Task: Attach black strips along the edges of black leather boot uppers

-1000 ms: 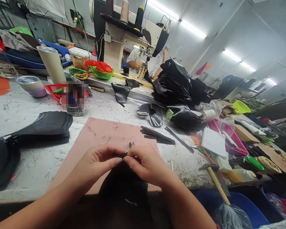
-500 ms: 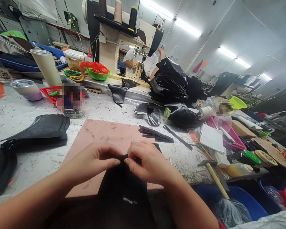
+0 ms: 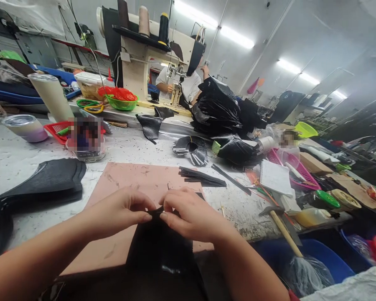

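Note:
A black leather piece (image 3: 163, 246) with a shiny surface hangs toward me over the near edge of a pinkish board (image 3: 125, 179). My left hand (image 3: 122, 211) pinches its top edge between thumb and fingers. Close beside it, my right hand (image 3: 188, 211) pinches the same edge, the two thumbs a short gap apart. Beyond my right hand lie several thin black strips (image 3: 202, 177). A stack of black cut pieces (image 3: 56, 179) rests to the left of the board.
A sewing machine (image 3: 134, 62) with thread spools stands at the back, a person (image 3: 191, 85) behind it. Black pieces are piled (image 3: 217, 106) beside it. A hammer (image 3: 285, 232) lies at the table's right edge, near a notebook (image 3: 275, 177). Tumblers (image 3: 52, 96) stand at left.
Both hands keep their pinch on the leather piece's edge, the fingers shifting slightly along it, and the left hand has moved a little left. The whole view has shifted slightly.

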The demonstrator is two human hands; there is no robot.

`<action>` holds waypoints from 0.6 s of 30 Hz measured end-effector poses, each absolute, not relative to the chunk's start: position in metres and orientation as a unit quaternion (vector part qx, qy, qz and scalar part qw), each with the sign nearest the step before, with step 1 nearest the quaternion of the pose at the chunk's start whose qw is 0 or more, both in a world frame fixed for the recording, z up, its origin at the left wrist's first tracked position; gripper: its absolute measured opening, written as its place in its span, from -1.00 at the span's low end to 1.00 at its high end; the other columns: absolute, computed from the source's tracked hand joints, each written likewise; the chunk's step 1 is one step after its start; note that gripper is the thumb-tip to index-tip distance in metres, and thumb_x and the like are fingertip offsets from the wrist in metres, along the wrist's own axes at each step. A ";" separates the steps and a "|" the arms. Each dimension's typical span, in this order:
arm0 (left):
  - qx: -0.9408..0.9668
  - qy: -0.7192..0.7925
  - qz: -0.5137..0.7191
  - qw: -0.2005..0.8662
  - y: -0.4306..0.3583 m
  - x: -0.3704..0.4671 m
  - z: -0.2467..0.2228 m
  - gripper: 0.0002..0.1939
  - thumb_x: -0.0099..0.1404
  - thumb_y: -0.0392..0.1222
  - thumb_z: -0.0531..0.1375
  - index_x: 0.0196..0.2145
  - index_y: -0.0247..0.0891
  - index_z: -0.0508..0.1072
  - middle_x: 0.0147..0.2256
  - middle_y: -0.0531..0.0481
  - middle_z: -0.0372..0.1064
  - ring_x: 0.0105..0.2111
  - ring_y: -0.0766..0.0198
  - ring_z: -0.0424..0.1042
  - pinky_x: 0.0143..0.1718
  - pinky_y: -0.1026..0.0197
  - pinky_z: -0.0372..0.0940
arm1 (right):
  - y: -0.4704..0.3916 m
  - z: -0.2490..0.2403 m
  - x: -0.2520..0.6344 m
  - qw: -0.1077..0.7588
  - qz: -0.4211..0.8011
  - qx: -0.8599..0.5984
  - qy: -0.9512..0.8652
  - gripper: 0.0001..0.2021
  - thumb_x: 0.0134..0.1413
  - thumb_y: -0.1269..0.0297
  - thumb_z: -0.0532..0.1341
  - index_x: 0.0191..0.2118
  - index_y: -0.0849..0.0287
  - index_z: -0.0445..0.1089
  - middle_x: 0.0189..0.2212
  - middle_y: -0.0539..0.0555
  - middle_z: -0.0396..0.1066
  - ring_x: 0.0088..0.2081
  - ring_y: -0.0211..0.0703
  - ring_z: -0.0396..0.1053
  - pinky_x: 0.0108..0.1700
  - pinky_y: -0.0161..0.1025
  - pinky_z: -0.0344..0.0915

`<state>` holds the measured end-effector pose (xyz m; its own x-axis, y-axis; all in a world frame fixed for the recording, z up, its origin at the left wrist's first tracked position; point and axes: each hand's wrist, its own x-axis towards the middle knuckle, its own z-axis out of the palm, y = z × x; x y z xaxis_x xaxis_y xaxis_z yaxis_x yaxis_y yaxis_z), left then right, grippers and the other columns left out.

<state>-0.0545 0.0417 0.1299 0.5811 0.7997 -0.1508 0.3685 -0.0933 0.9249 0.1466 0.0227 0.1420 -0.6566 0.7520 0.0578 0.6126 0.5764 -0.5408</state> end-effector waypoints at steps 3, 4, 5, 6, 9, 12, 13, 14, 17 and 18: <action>0.704 0.415 0.171 0.550 0.044 -0.056 0.131 -0.82 0.00 -0.16 0.17 -0.46 -0.15 0.58 -0.53 0.01 0.42 -0.48 0.21 0.33 -0.48 0.34 0.21 | 0.024 0.139 0.146 0.144 0.237 -0.393 -0.877 -0.89 0.12 0.34 0.14 -0.42 0.19 0.24 -0.43 -0.03 0.35 -0.37 -0.27 0.27 -0.17 -0.22 0.09; 0.708 0.415 0.161 0.548 0.045 -0.056 0.132 -0.81 0.00 -0.18 0.16 -0.44 -0.15 0.58 -0.51 0.02 0.42 -0.46 0.21 0.33 -0.46 0.34 0.22 | 0.024 0.139 0.145 0.141 0.235 -0.394 -0.877 -0.88 0.11 0.33 0.14 -0.42 0.19 0.25 -0.45 -0.04 0.34 -0.40 -0.28 0.25 -0.18 -0.23 0.09; 0.716 0.415 0.152 0.540 0.045 -0.056 0.133 -0.80 0.00 -0.20 0.15 -0.43 -0.15 0.57 -0.50 0.03 0.42 -0.46 0.22 0.33 -0.45 0.35 0.21 | 0.024 0.139 0.144 0.140 0.233 -0.395 -0.878 -0.88 0.11 0.33 0.15 -0.43 0.19 0.25 -0.48 -0.04 0.33 -0.42 -0.29 0.24 -0.19 -0.23 0.09; 0.730 0.414 0.141 0.526 0.045 -0.055 0.134 -0.78 -0.01 -0.24 0.13 -0.42 -0.16 0.57 -0.51 0.05 0.40 -0.47 0.24 0.31 -0.46 0.36 0.19 | 0.024 0.139 0.142 0.137 0.231 -0.396 -0.878 -0.87 0.11 0.32 0.15 -0.44 0.19 0.25 -0.50 -0.05 0.32 -0.44 -0.29 0.23 -0.20 -0.23 0.09; 0.772 0.409 0.115 0.472 0.045 -0.052 0.138 -0.80 -0.04 -0.29 0.11 -0.46 -0.20 0.52 -0.55 0.08 0.33 -0.51 0.29 0.26 -0.51 0.38 0.10 | 0.021 0.139 0.139 0.130 0.211 -0.391 -0.886 -0.85 0.10 0.33 0.14 -0.46 0.20 0.24 -0.53 -0.05 0.31 -0.47 -0.29 0.20 -0.21 -0.22 0.08; 0.778 0.423 0.100 0.453 0.043 -0.050 0.141 -0.90 -0.03 -0.27 0.11 -0.57 -0.24 0.43 -0.58 0.09 0.28 -0.54 0.31 0.24 -0.55 0.38 0.06 | 0.020 0.139 0.139 0.145 0.211 -0.385 -0.887 -0.87 0.04 0.36 0.17 -0.47 0.20 0.23 -0.52 -0.04 0.32 -0.46 -0.29 0.20 -0.22 -0.24 0.07; 0.774 0.435 0.095 0.451 0.043 -0.050 0.141 -0.91 -0.02 -0.26 0.11 -0.59 -0.24 0.42 -0.59 0.09 0.27 -0.55 0.32 0.23 -0.56 0.39 0.05 | 0.020 0.139 0.140 0.154 0.219 -0.387 -0.882 -0.88 0.00 0.37 0.19 -0.48 0.20 0.23 -0.52 -0.05 0.32 -0.45 -0.29 0.20 -0.21 -0.25 0.07; 0.769 0.447 0.089 0.448 0.043 -0.051 0.141 -0.91 -0.02 -0.25 0.12 -0.59 -0.23 0.41 -0.61 0.10 0.26 -0.55 0.32 0.23 -0.57 0.39 0.04 | 0.020 0.139 0.142 0.161 0.228 -0.392 -0.877 -0.88 -0.04 0.38 0.21 -0.48 0.20 0.23 -0.52 -0.06 0.32 -0.46 -0.30 0.20 -0.20 -0.26 0.07; 0.770 0.456 0.073 0.441 0.043 -0.054 0.141 -0.91 0.02 -0.23 0.13 -0.55 -0.21 0.44 -0.60 0.09 0.28 -0.54 0.31 0.24 -0.56 0.39 0.06 | 0.022 0.138 0.147 0.167 0.244 -0.406 -0.865 -0.89 -0.08 0.39 0.22 -0.49 0.20 0.24 -0.54 -0.07 0.33 -0.47 -0.32 0.19 -0.18 -0.27 0.07; 0.773 0.451 0.065 0.441 0.043 -0.055 0.141 -0.89 0.04 -0.21 0.12 -0.53 -0.20 0.45 -0.58 0.09 0.30 -0.54 0.31 0.25 -0.55 0.39 0.07 | 0.022 0.137 0.148 0.167 0.247 -0.407 -0.863 -0.89 -0.07 0.38 0.22 -0.48 0.20 0.25 -0.54 -0.07 0.33 -0.47 -0.32 0.19 -0.18 -0.27 0.07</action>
